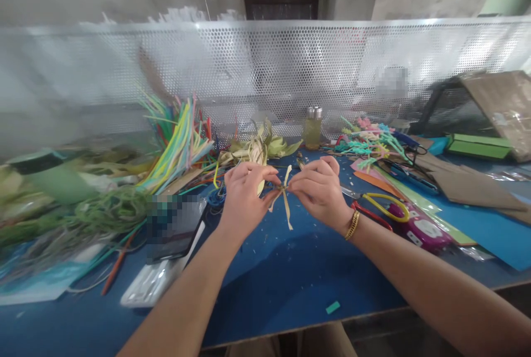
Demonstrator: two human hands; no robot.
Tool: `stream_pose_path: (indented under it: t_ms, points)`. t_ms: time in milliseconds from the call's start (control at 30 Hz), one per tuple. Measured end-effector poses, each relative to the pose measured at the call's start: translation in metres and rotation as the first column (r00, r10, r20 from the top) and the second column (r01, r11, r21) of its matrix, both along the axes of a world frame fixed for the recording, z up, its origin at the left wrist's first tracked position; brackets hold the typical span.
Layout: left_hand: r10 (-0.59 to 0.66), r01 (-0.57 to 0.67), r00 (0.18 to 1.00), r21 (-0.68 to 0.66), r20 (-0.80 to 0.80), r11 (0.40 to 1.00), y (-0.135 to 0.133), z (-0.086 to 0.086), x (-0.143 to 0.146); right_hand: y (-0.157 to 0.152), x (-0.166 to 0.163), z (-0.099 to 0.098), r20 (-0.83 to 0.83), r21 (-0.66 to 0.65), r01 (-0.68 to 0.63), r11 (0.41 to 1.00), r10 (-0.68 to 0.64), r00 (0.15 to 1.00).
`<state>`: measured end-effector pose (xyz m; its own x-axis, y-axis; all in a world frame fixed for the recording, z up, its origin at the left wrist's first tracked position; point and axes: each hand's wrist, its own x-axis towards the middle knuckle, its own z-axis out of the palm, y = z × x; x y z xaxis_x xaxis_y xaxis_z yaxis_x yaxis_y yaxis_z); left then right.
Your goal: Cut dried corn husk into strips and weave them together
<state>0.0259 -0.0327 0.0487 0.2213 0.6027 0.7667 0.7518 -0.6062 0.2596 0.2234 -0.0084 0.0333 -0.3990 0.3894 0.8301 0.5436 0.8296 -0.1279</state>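
Observation:
Both my hands meet above the middle of the blue table (274,279). My left hand (244,194) and my right hand (319,188) pinch a small knot of pale dried leaf strips (285,197) between their fingertips. Loose ends of the strips stick up and hang down from the pinch. A gold bangle (353,225) sits on my right wrist. Just behind my hands lies a heap of dried leaves (257,150).
Coloured strips (178,141) fan out at the left, beside green twine (112,210) and a phone (172,230). Scissors with yellow and red handles (381,208) and a pink tool (418,230) lie at the right. A small jar (312,127) stands before the perforated metal screen (265,69).

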Motion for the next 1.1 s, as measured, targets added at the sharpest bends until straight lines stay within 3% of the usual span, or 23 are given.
stream_pose_path:
  t_ms: [133,567,800,933,1100]
  points:
    - [0.009,-0.009,1.000,0.026,-0.011,1.000,-0.001,-0.002,-0.001,-0.003,0.002,-0.002,0.001,0.088,0.033,0.996,-0.033,0.999]
    - [0.029,-0.030,0.999,0.049,0.022,0.998,-0.001,-0.004,-0.001,-0.004,0.002,-0.002,0.011,0.090,0.046,0.995,-0.048,0.999]
    - [-0.061,0.092,0.982,-0.169,0.179,0.981,0.007,-0.007,0.000,0.007,-0.006,-0.008,-0.077,-0.174,0.015,0.985,-0.029,0.997]
    - [-0.056,0.124,0.960,-0.238,0.274,0.963,0.007,-0.007,0.001,0.013,-0.012,-0.016,-0.193,-0.376,-0.096,0.921,0.024,0.981]
    - [-0.089,0.179,0.943,-0.265,0.321,0.947,0.005,-0.007,0.002,0.013,-0.012,-0.016,-0.282,-0.487,-0.228,0.843,0.095,0.955]
